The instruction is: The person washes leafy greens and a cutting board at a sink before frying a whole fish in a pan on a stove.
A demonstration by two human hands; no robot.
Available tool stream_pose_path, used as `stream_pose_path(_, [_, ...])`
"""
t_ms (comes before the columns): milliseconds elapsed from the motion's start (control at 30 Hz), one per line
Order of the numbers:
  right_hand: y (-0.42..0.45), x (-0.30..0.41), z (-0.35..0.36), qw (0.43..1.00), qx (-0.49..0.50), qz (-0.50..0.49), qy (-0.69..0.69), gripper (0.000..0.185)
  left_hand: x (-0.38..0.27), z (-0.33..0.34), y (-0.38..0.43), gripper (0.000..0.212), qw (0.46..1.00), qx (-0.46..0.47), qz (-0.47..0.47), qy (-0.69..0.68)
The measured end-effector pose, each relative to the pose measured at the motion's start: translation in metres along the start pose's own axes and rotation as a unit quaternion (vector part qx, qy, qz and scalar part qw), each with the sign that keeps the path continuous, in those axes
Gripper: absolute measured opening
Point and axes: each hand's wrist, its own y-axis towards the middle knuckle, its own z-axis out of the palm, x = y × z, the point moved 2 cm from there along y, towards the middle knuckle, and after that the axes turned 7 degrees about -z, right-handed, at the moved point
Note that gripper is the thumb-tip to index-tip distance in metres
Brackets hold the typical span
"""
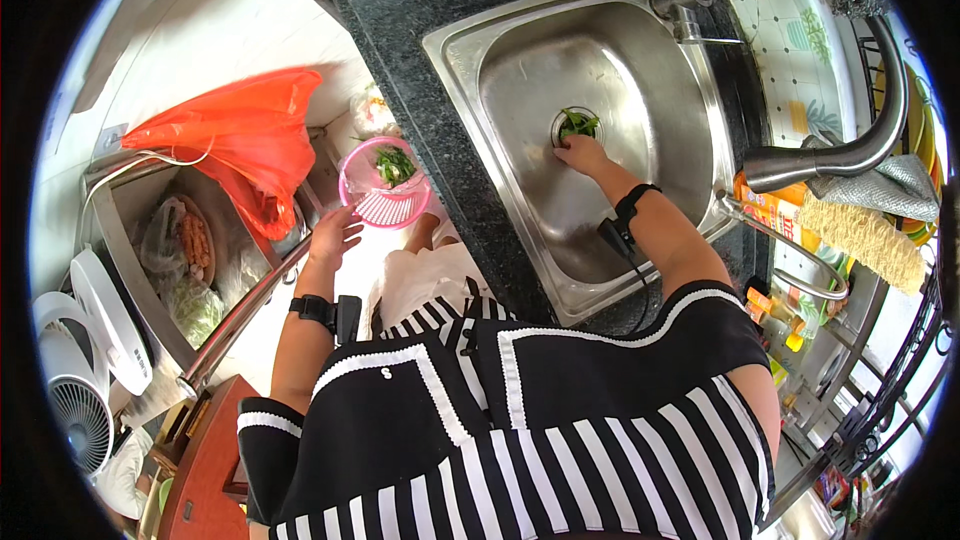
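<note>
My right hand (583,155) reaches down into the stainless steel sink (517,82), at the drain strainer (556,124). Green leaves (579,122) lie in the strainer, right against my fingers. Whether the fingers grip the leaves or the strainer rim is hidden. My left hand (336,236) hangs over the floor to the left of the counter, empty, with its fingers apart. Just beyond it stands a pink plastic basket (390,214) with slotted sides, lined with a clear bag. Leafy greens (394,166) lie inside that basket.
A curved faucet (892,82) arches at the right, near a loofah sponge (862,240) and a grey cloth (874,184). Dark stone countertop (420,82) borders the sink. On the left are a red plastic bag (232,127), an open drawer freezer (120,217) with bagged food, and a white fan (81,412).
</note>
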Motion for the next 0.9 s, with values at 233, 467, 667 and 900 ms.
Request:
stream_pose_path(233, [-0.020, 0.007, -0.001, 0.975, -0.193, -0.103, -0.051, 0.026, 0.002, -0.007, 0.001, 0.035, 1.000, 0.001, 0.004, -0.008])
stream_pose_path(467, [-0.022, -0.003, 0.021, 0.934, -0.296, -0.160, -0.120, 0.034, -0.001, -0.010, -0.005, 0.036, 1.000, -0.009, 0.015, -0.007])
stream_pose_path(667, [-0.022, 0.000, 0.016, 0.952, -0.257, -0.150, -0.079, 0.034, 0.025, -0.024, -0.002, 0.037, 1.000, -0.022, 0.000, -0.016])
stream_pose_path(900, [-0.036, 0.007, 0.008, 0.973, -0.186, -0.023, -0.132, 0.021, 0.042, -0.023, -0.001, 0.038, 1.000, 0.000, -0.010, -0.022])
